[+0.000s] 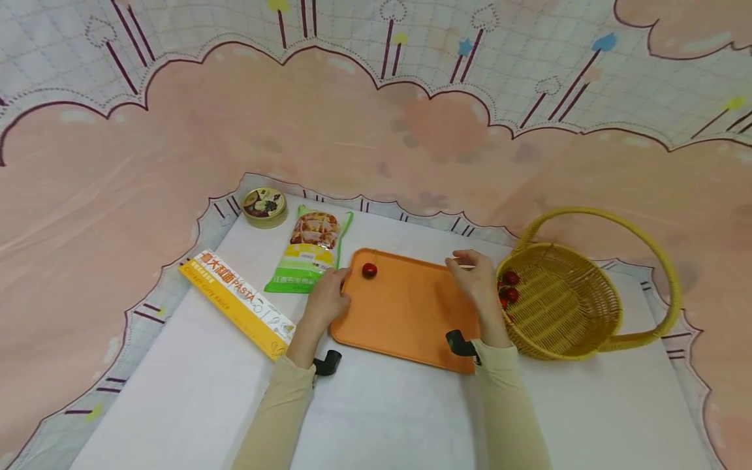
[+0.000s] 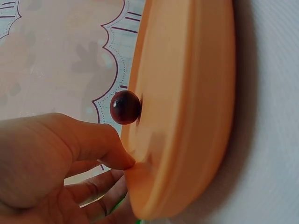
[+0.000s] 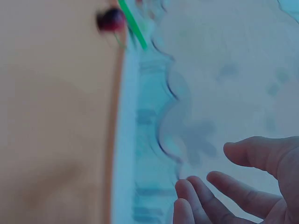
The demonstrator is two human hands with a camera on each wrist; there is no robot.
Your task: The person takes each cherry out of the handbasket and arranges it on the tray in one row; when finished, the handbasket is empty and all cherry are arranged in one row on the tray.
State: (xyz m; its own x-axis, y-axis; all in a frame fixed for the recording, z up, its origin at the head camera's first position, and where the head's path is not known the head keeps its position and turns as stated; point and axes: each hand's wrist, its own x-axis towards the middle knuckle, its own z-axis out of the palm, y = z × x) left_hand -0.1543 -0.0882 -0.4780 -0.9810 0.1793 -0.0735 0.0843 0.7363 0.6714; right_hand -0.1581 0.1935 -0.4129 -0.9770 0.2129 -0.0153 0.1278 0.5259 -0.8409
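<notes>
While left hand (image 1: 326, 301) pinches tray (image 1: 405, 320) corner, cherry (image 1: 369, 270) sits just beyond grip; right hand (image 1: 477, 277) released.

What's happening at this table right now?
A person sits at a table with an orange tray. Their left hand grips its left edge, and one cherry lies on it. Their right hand, fingers open, is above the tray's right side, next to a yellow basket holding more cherries.
</notes>
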